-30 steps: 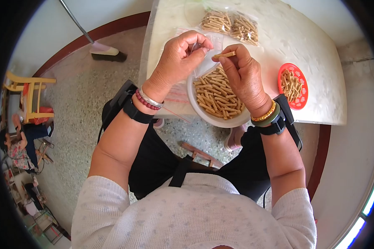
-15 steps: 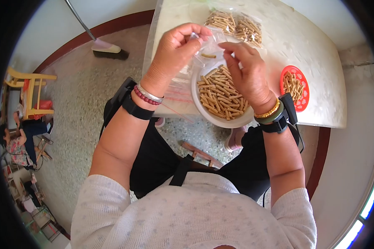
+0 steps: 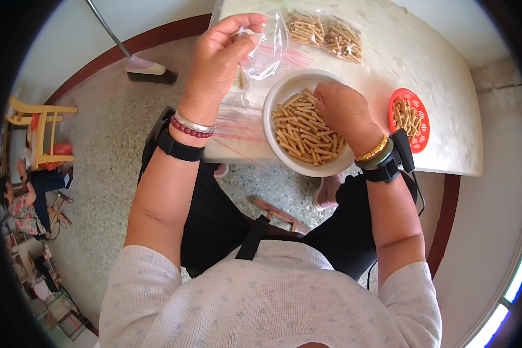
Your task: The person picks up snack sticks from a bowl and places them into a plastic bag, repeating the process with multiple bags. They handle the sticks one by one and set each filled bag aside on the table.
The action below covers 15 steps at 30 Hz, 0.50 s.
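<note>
My left hand [image 3: 220, 61] is closed on a clear plastic zip bag [image 3: 274, 49], holding it up over the left part of the table. A brownish piece shows faintly near the bag's lower left side. My right hand [image 3: 345, 107] is over the upper right of a white bowl [image 3: 268, 124], fingers bent and pressed together. Whatever they pinch is hidden. Short tan stick pieces [image 3: 304, 130] fill much of the bowl. Several flat clear bags with red zip strips [image 3: 238, 130] lie on the table left of the bowl.
Two filled bags of sticks [image 3: 342, 39] lie at the back of the table [image 3: 423, 64]. A red basket [image 3: 425, 124] with more sticks stands at right. On the floor at left are a broom [image 3: 148, 69] and a wooden chair [image 3: 55, 130]; a seated person [image 3: 26, 200] is beyond.
My left hand has moved left and up with the bag. My right hand has left the bag's mouth and come down to the bowl, its fingers now closed.
</note>
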Motion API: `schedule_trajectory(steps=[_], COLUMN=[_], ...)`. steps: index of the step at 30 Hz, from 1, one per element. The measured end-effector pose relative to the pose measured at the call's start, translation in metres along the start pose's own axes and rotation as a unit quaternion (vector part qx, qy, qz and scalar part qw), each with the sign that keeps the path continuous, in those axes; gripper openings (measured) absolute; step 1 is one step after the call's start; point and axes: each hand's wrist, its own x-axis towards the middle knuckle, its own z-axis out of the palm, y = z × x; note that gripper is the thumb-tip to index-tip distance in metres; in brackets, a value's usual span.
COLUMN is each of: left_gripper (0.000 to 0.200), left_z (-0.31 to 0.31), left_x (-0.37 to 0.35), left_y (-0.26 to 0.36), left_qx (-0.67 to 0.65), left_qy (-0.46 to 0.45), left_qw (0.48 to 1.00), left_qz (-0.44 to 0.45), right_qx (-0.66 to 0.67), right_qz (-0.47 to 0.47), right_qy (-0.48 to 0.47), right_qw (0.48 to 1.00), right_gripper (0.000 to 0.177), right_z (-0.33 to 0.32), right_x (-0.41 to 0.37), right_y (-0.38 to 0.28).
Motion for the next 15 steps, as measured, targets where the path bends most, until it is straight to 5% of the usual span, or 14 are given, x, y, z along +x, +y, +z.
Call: schedule_trajectory(steps=[2, 4, 15], left_gripper=[0.030, 0.035, 0.047], left_z=[0.005, 0.006, 0.010], left_x=[-0.003, -0.008, -0.012], left_y=[-0.001, -0.008, -0.003], left_qx=[0.082, 0.161, 0.219], left_qy=[-0.021, -0.080, -0.064], left_qw=[0.996, 0.980, 0.971], left_qz=[0.022, -0.079, -0.076], right_qx=[-0.030, -0.059, -0.054], right_qz=[-0.003, -0.008, -0.038], right_qy=[-0.001, -0.001, 0.002], right_qw=[1.000, 0.998, 0.998], right_gripper=[0.015, 0.018, 0.017], right_z=[0.003, 0.004, 0.018], right_x=[-0.001, -0.002, 0.000], right_y=[-0.004, -0.007, 0.000])
